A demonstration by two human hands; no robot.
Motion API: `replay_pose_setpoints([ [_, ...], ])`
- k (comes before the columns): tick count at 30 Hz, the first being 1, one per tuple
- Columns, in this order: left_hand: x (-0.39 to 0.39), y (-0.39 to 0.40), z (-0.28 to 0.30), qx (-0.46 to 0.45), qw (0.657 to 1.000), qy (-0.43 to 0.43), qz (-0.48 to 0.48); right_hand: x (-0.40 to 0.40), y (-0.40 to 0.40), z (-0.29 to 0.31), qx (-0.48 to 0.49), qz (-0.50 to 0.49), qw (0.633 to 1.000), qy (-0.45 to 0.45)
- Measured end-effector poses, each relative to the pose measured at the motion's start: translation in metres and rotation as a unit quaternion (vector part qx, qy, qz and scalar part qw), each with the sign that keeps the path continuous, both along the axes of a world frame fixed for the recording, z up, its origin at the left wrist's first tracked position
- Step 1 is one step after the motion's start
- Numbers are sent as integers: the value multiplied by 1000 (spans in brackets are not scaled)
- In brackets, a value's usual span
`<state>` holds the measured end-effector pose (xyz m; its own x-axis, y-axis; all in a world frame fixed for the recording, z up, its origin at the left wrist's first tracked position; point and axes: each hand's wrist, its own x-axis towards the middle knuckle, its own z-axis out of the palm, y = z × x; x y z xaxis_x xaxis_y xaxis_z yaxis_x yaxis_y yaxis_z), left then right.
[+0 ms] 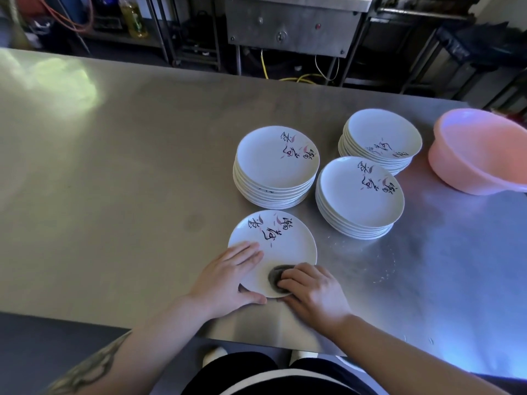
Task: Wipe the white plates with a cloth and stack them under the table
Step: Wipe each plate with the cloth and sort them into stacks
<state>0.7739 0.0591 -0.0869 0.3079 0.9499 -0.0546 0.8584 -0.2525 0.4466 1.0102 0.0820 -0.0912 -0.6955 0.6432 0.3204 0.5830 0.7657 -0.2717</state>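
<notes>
Two bare hands work low in the frame: the left hand (231,276) lies flat-fingered on a single white plate (281,243), thumb hooked at its near rim, while the right hand (312,292) curls round a grey cloth (277,276) pressed on it. Three plate stacks (275,166) (all patterned) stand beyond on the steel table (128,181), beside a pink basin (479,155) at right.

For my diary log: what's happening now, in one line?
step: wiping | left hand: holds single plate | right hand: presses grey cloth on it | three plate stacks waiting
</notes>
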Motion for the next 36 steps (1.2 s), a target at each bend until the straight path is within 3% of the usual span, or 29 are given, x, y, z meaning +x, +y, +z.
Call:
replay_pose_setpoints([
  [5, -3, 5, 11, -8, 999, -51, 7, 4, 6, 19, 41, 17, 999, 24],
  [8, -4, 14, 33, -22, 979, -198, 44, 1, 22, 55, -7, -11, 996, 84],
  [11, 1, 21, 68, 18, 931, -339, 130, -4, 40, 100, -113, -51, 982, 145],
  [15, 17, 24, 111, 32, 885, -430, 176, -6, 47, 150, -317, -101, 920, 209],
  [17, 18, 26, 126, 29, 869, -466, 167, -4, 46, 166, -374, -117, 890, 233],
  [22, -4, 37, 148, 11, 783, -591, 192, -2, 51, 212, -402, -129, 843, 333],
  [27, 2, 38, 145, -72, 687, -695, 201, -2, 59, 236, -472, -131, 712, 503],
  [31, 20, 36, 150, -82, 609, -753, 236, -2, 64, 220, -479, -166, 698, 506],
  [36, 23, 39, 169, -53, 608, -747, 263, 2, 72, 208, -455, -289, 662, 521],
])
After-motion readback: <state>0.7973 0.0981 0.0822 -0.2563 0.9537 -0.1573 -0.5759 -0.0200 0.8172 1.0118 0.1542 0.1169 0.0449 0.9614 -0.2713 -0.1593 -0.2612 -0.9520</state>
